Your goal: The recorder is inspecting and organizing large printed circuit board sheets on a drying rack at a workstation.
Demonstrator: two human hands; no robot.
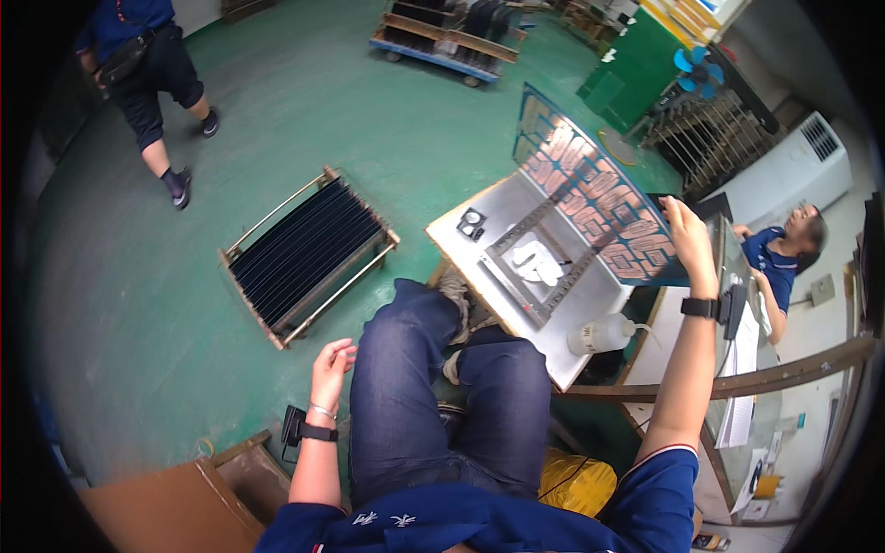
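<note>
My right hand [687, 235] is at the right edge of a large thin panel [590, 189] with a blue border and copper-coloured patterns, its fingers closed at that edge. The panel stands tilted up along the far right side of a small metal-topped table [489, 230]. Off to the left of my thigh, my left hand [330, 376] hangs in the air with loosely bent fingers and nothing in it. White crumpled pieces [536, 263] lie on the tabletop between dark metal bars. A small black magnifier [471, 223] sits at the table's left corner, and a white squeeze bottle [601, 334] near its front.
On the green floor to the left stands a rack [309, 258] of dark panels. A loaded cart [442, 46] is farther back. One person [147, 74] walks at the far left; another person [784, 253] is at the right. A curved rail [774, 373] crosses beside my right arm.
</note>
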